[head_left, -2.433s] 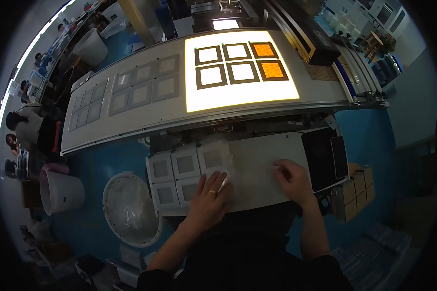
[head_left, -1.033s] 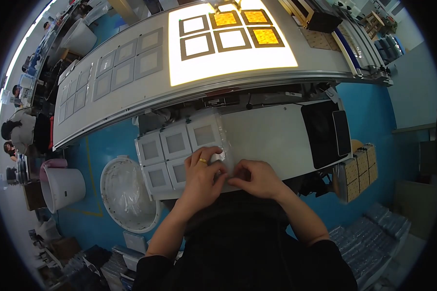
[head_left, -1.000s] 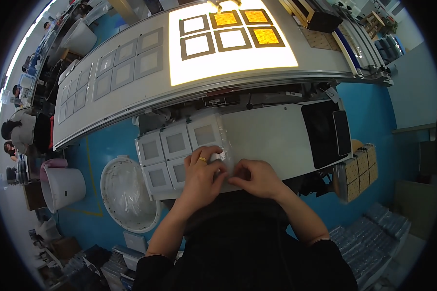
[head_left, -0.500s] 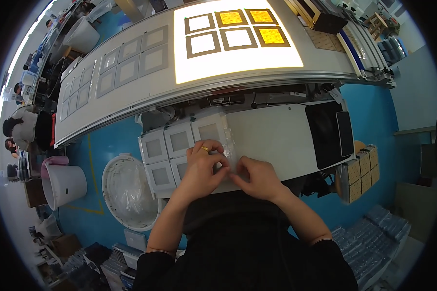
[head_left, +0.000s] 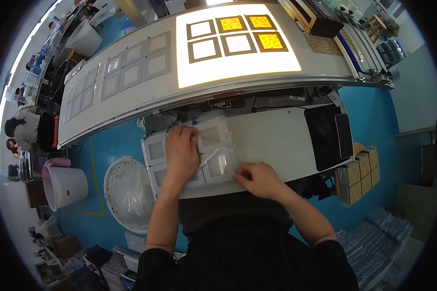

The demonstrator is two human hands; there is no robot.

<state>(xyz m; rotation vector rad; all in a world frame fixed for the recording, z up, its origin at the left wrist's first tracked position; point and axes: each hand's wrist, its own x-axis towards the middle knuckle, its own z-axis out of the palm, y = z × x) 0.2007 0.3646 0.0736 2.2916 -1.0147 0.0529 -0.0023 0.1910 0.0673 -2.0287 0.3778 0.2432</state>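
Observation:
On the white worktable in front of me lies a pale sheet of grey-framed square panels [head_left: 210, 137], covered by a clear, wrinkled plastic film [head_left: 212, 156]. My left hand [head_left: 182, 150] rests on the sheet's middle panels, palm down, fingers stretched forward and hiding part of them. At the sheet's near right corner, my right hand [head_left: 260, 180] has its thumb and fingertips pinched together on the film's edge. The film shines and creases between both hands.
Beyond stands a long table with a lit panel [head_left: 238, 68] bearing six-square sheets, some squares yellow. A black mat [head_left: 320, 136] and a phone [head_left: 344, 136] lie at the right. A round white tub [head_left: 126, 194] holding clear plastic stands left on the blue floor.
My left hand has moved left and forward, away from the right hand, onto the middle panels. My right hand has shifted slightly right and down at the sheet's corner.

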